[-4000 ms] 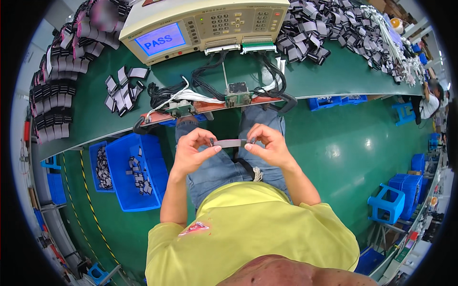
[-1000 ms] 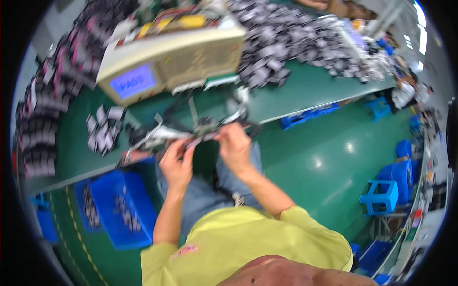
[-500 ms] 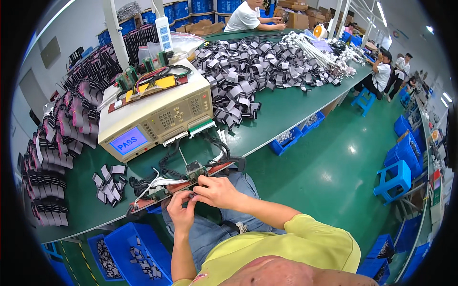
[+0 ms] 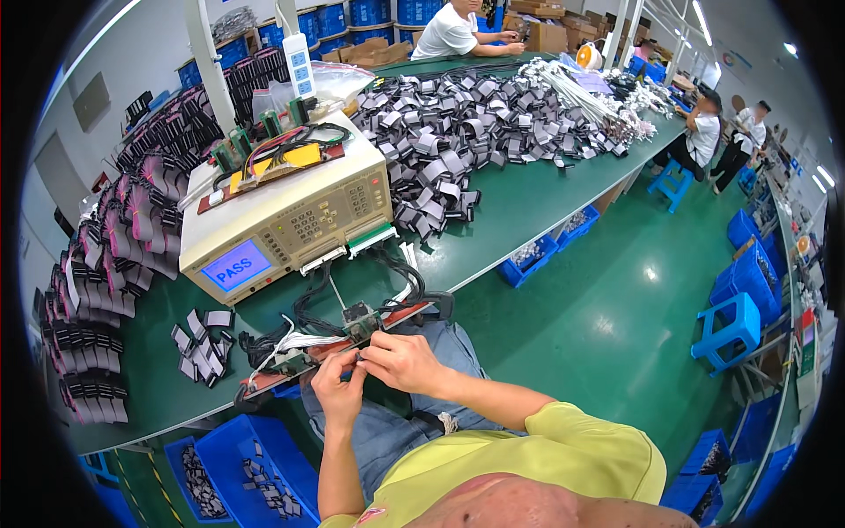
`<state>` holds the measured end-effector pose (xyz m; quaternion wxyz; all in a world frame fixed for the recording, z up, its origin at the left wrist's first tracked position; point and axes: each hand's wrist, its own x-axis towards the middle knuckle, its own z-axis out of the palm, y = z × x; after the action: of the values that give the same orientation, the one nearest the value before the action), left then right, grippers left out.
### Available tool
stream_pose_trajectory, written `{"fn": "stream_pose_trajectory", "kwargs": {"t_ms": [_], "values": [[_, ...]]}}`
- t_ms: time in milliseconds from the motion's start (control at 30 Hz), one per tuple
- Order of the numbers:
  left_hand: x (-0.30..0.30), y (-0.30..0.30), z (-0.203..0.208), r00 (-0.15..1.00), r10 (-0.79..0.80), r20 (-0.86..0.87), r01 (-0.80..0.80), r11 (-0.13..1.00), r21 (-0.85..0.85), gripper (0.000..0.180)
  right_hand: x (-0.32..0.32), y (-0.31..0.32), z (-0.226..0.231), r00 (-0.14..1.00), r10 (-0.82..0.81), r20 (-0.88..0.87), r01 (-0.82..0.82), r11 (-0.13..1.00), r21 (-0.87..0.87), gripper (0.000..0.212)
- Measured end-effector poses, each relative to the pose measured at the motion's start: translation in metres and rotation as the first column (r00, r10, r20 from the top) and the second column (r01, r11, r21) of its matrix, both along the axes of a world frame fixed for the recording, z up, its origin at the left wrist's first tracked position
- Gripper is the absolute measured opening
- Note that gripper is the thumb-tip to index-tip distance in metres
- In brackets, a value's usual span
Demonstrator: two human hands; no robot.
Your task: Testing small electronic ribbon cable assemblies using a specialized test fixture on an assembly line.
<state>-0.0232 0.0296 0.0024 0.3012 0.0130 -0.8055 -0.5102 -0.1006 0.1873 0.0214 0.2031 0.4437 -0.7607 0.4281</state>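
Black piece [image 4: 359,355] (mostly hidden) sits pinched by 2 hands [image 4: 338,384] [image 4: 407,363], close together, fingers [image 4: 380,351] curled.

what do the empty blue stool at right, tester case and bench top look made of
Blue stool: probably moulded plastic, slightly glossy, one even blue throughout. Tester case: painted metal or plastic, smooth and evenly cream; can't tell which. Bench top: perhaps laminate or rubber matting, smooth, uniformly green.

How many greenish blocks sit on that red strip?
2: the right block just beyond the right hand, the left block beyond and left of the left hand. The hands could hide others.
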Motion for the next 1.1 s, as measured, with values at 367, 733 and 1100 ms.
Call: {"fn": "stream_pose_trajectory", "kwargs": {"t_ms": [367, 733, 1100], "values": [[-0.015, 0.007, 0.01, 0.997, 0.075, 0.003, -0.075, 0.996, -0.039, 0.013, -0.012, -0.008, 0.011, 0.994, -0.113, 0.01, 0.113, 0.993, -0.042, 0.009], [-0.013, 0.003, -0.01, 0.988, 0.152, -0.005, -0.152, 0.988, 0.033, 0.012, -0.007, -0.023, 0.002, 0.991, -0.126, 0.053, 0.125, 0.992, 0.03, 0.011], [-0.017, -0.001, -0.01, 0.99, 0.137, 0.015, -0.138, 0.989, 0.05, 0.011, -0.008, -0.026, 0.003, 0.984, -0.161, 0.069, 0.159, 0.986, 0.039, 0.01]]}}
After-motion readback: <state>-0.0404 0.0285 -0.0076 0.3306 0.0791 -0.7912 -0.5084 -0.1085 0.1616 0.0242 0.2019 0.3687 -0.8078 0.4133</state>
